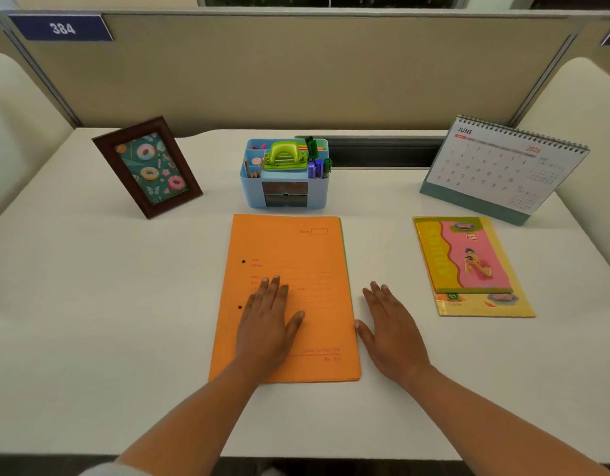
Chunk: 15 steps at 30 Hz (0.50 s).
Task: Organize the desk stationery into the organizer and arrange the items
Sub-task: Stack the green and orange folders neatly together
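Resting on orange folder (307, 255), left hand (267, 324), right hand (393, 334) at its right edge, all fingers (275, 286) released

Noted at 11 o'clock: white "384" on blue plate (61, 28) fixed to partition (296, 70). At 2 o'clock: heading "JUNE" and red "2026" on desk calendar (502, 166), with small date numerals beneath. Red print on orange folder (296, 249), centre: too blurred to read. Lettering on booklet (468, 266), 3 o'clock: illegible.

Office cubicle: partition (296, 70), tag 384 (61, 28).
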Available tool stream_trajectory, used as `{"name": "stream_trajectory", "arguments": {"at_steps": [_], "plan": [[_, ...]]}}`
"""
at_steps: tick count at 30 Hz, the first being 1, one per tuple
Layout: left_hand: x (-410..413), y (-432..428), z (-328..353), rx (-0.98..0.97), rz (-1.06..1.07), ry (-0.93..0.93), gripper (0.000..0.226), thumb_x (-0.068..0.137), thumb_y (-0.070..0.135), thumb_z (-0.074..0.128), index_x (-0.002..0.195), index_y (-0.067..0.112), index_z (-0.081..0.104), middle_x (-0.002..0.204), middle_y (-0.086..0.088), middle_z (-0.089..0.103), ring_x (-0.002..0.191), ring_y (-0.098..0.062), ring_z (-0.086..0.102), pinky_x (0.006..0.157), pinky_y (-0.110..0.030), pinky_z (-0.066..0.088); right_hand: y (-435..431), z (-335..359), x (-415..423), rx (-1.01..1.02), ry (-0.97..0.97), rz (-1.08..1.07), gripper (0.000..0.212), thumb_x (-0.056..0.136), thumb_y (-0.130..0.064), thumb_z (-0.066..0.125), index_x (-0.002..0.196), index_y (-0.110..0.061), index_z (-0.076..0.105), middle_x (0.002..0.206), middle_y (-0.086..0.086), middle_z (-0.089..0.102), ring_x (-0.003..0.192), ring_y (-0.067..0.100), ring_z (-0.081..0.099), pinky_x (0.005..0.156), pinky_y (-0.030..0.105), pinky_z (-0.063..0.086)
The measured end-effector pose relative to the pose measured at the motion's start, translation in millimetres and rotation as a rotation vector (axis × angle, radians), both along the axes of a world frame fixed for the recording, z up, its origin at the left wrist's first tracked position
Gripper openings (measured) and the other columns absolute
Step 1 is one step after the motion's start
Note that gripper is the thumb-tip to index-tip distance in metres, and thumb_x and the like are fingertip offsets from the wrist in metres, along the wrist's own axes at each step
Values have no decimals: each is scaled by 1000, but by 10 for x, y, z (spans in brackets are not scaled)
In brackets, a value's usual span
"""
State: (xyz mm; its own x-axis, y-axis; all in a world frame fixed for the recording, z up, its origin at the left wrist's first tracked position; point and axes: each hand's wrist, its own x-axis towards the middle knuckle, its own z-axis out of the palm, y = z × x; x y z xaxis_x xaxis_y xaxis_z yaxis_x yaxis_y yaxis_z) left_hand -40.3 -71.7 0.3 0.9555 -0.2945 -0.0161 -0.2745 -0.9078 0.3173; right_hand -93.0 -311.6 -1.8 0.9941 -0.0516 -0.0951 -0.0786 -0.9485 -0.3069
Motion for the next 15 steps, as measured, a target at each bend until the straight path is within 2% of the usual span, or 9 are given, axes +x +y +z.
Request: {"name": "stream_trajectory", "arguments": {"at_steps": [2,4,7,12,15], "plan": [[-46,-37,-42,2,-12,24,91,87,70,-9,153,17,23,163,0,14,150,-15,3,120,-33,1,-32,-25,-20,-9,9,43,78,88,-65,6,155,-25,6,161,-10,-6,147,8,-11,117,26,-3],[-57,-62,-73,-7,10,16,93,85,70,-15,154,17,18,163,1,10,148,-10,-4,120,-31,-3,-50,-43,-33,-12,3,69,75,90,-65,7,155,-26,0,159,-12,-13,145,5,-17,117,25,-6],[-87,-92,-82,9,5,47,94,83,69,-18,155,17,11,163,2,5,144,-7,-12,118,-29,-8,-97,-60,-20,-1,2,98,72,92,-63,7,154,-27,-3,159,-12,-15,146,5,-17,117,24,-6],[-144,-78,-144,56,-51,66,92,84,68,-19,155,16,8,163,1,4,145,-9,-12,117,-27,-14,-94,-107,-53,17,22,83,74,90,-64,0,154,-28,-4,159,-13,-16,146,4,-15,116,23,-6],[-127,-77,-163,61,-48,66,88,85,67,-16,155,17,4,162,4,-4,144,-8,-16,117,-27,-15,-78,-158,-66,2,38,61,75,89,-62,-2,155,-24,-2,158,-12,-14,146,4,-15,117,23,-7]]}}
